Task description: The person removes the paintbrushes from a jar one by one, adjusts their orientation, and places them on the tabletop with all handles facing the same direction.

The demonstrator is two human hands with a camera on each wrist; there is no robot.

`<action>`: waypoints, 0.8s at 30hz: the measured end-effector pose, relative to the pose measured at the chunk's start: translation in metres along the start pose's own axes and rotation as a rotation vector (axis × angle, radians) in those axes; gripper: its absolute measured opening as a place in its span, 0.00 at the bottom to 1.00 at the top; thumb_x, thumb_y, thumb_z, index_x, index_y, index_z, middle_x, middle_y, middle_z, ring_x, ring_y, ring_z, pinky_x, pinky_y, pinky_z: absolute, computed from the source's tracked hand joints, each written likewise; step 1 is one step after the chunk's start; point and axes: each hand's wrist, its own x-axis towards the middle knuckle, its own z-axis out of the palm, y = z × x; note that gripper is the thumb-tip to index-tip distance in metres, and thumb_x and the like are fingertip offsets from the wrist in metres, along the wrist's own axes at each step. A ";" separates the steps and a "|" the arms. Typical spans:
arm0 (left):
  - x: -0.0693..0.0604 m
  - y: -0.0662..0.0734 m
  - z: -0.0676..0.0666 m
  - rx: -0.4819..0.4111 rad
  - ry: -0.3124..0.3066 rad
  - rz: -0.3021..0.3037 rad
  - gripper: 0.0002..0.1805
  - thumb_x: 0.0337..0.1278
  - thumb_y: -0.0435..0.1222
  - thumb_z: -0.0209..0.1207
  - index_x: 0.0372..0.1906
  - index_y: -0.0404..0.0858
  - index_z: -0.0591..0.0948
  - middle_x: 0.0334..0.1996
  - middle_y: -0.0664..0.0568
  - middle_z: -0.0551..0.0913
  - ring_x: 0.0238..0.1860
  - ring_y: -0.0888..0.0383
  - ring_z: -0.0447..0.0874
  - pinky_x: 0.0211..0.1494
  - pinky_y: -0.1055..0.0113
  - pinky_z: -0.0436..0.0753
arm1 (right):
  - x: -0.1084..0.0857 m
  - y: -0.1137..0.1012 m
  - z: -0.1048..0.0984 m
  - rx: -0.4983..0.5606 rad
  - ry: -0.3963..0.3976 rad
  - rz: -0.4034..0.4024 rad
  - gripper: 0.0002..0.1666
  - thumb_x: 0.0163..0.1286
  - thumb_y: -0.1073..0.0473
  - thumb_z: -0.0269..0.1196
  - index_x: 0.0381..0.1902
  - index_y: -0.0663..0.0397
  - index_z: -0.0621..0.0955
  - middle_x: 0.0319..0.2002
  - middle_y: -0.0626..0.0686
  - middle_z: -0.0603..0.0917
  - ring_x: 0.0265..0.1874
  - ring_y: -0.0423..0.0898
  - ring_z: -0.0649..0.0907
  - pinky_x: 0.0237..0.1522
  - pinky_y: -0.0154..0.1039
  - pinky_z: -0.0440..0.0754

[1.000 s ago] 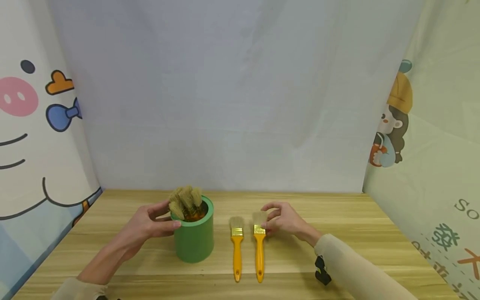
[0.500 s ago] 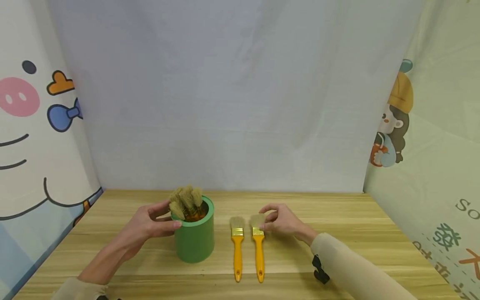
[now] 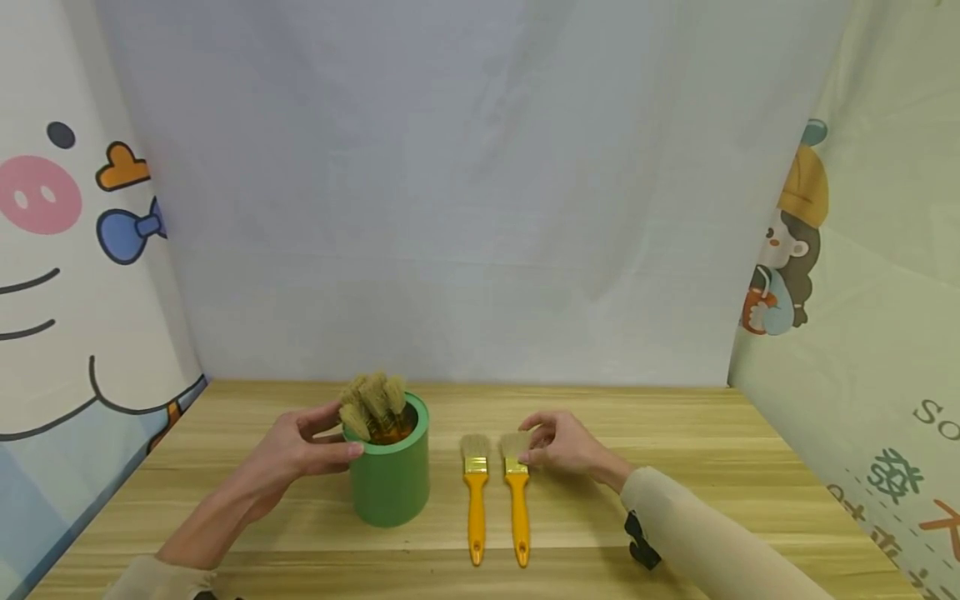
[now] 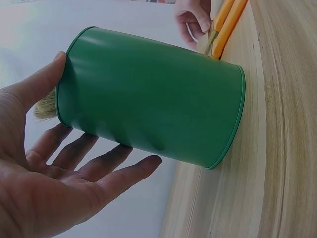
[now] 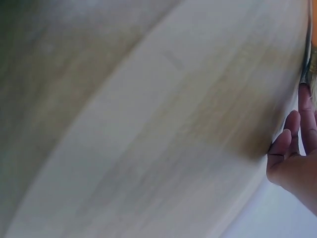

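Note:
A green cylindrical pot (image 3: 390, 492) stands on the wooden table, with several bristle-up paintbrushes (image 3: 372, 400) leaning left inside it. My left hand (image 3: 288, 450) holds the pot at its left side near the rim; in the left wrist view the thumb lies on the rim and the fingers along the wall. To the right, two yellow-handled paintbrushes lie side by side, a left one (image 3: 476, 508) and a right one (image 3: 519, 508), handles toward me. My right hand (image 3: 562, 443) pinches the right brush at its bristles and metal band; the contact is partly hidden.
The wooden table (image 3: 660, 442) ends at a pale cloth (image 3: 480, 250) behind. Printed cloths hang at the left (image 3: 82, 350) and right (image 3: 862, 350). Black straps show at both sleeves.
My right hand and the right paintbrush's bristle end have shifted slightly left, so that brush lies straighter beside the other. The left hand and pot stay put.

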 end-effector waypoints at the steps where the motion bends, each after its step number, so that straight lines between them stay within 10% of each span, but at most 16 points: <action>1: 0.000 0.000 0.000 0.000 0.000 -0.001 0.53 0.64 0.34 0.71 0.83 0.27 0.50 0.79 0.26 0.53 0.72 0.30 0.67 0.60 0.53 0.86 | 0.001 0.001 0.000 -0.007 0.000 -0.003 0.25 0.63 0.67 0.77 0.56 0.71 0.82 0.38 0.54 0.88 0.36 0.47 0.85 0.39 0.40 0.85; 24: 0.000 -0.001 -0.001 0.004 -0.007 0.005 0.52 0.64 0.34 0.72 0.83 0.28 0.51 0.80 0.26 0.54 0.71 0.31 0.70 0.60 0.52 0.86 | 0.007 0.009 0.001 -0.106 0.008 -0.046 0.23 0.61 0.64 0.79 0.52 0.67 0.85 0.40 0.54 0.86 0.36 0.46 0.80 0.40 0.40 0.80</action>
